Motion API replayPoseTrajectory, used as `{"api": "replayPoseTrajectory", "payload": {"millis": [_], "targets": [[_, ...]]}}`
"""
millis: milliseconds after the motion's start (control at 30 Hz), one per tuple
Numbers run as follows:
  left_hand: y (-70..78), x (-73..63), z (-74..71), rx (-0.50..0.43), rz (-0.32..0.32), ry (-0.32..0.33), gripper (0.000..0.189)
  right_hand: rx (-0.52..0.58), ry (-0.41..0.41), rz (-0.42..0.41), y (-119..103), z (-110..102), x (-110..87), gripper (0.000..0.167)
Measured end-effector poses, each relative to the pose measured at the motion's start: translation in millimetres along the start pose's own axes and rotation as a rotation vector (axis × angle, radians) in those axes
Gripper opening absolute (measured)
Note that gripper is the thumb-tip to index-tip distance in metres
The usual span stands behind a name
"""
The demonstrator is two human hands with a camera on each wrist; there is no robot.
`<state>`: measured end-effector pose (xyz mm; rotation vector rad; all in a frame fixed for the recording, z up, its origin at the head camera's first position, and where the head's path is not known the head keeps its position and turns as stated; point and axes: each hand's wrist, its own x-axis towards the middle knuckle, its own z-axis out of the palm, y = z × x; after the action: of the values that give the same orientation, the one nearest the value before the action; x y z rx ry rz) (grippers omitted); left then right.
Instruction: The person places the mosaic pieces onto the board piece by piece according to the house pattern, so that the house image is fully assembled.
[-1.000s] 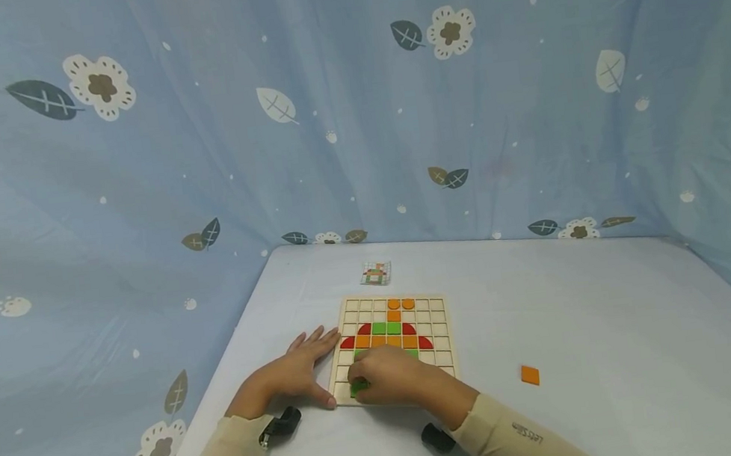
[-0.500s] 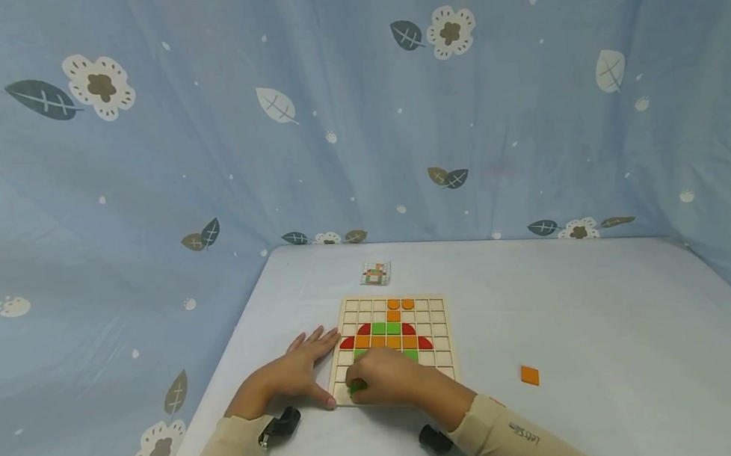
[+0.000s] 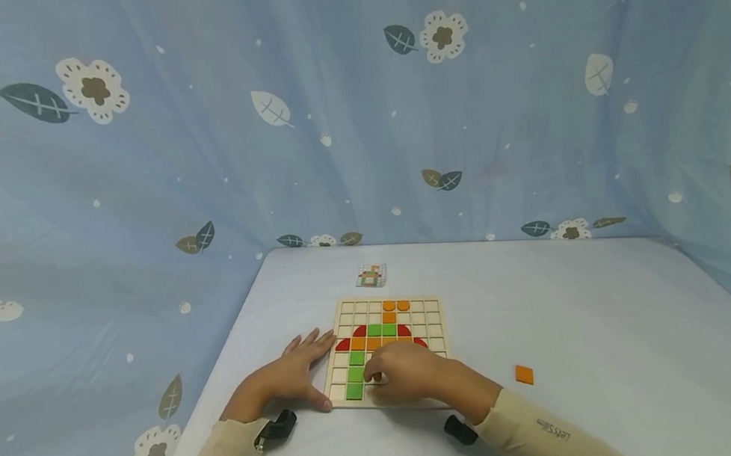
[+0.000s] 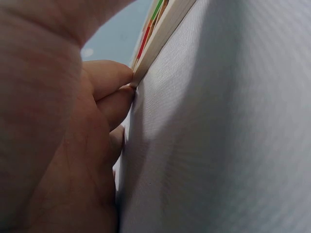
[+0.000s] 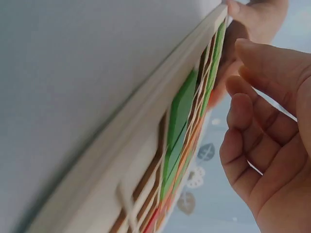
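A wooden grid board lies on the white table, set with green, orange and red pieces. My left hand is spread along its left edge, fingertips at the side and thumb by the near left corner. In the left wrist view, straight fingertips touch the board's edge. My right hand hovers over the near part of the board, hiding some of it. Loosely curled and holding nothing, its fingers stand off the board in the right wrist view. A green square tile sits in the nearest row, left of that hand.
One loose orange square tile lies on the table to the right of the board. Behind the board is a small printed card with a coloured grid pattern. A blue patterned curtain hangs along the table's back and left side.
My right hand has let go of a green tile, which now lies in the board's nearest row, and has moved right and a little up. My left hand keeps its place at the edge.
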<state>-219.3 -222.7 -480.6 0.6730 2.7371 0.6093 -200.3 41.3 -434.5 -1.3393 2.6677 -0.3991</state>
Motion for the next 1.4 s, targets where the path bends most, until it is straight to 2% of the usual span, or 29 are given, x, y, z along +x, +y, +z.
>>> {"api": "replayPoseTrajectory", "payload": {"millis": [267,700,1000,1100,1400], "targets": [[-1.1,2.3,3.0,0.008,-0.01,0.001,0.126,-0.086,-0.01,0.034,25.5,-4.5,-28.9,0.015],[1.1,3.3,2.9,-0.003,-0.008,-0.008,0.126,-0.108,0.035,0.155,67.8,-26.0,-93.8,0.018],[-3.6,1.4,4.7,0.001,0.027,-0.001,0.127,-0.148,0.012,0.292,87.5,-39.9,-134.9,0.02],[-6.1,0.9,4.1,0.004,0.03,0.003,0.127,-0.151,0.015,0.299,92.5,-41.1,-145.9,0.019],[-8.9,2.6,5.5,-0.008,0.01,0.007,0.129,-0.137,0.041,0.248,111.4,-39.5,-179.4,0.015]]}}
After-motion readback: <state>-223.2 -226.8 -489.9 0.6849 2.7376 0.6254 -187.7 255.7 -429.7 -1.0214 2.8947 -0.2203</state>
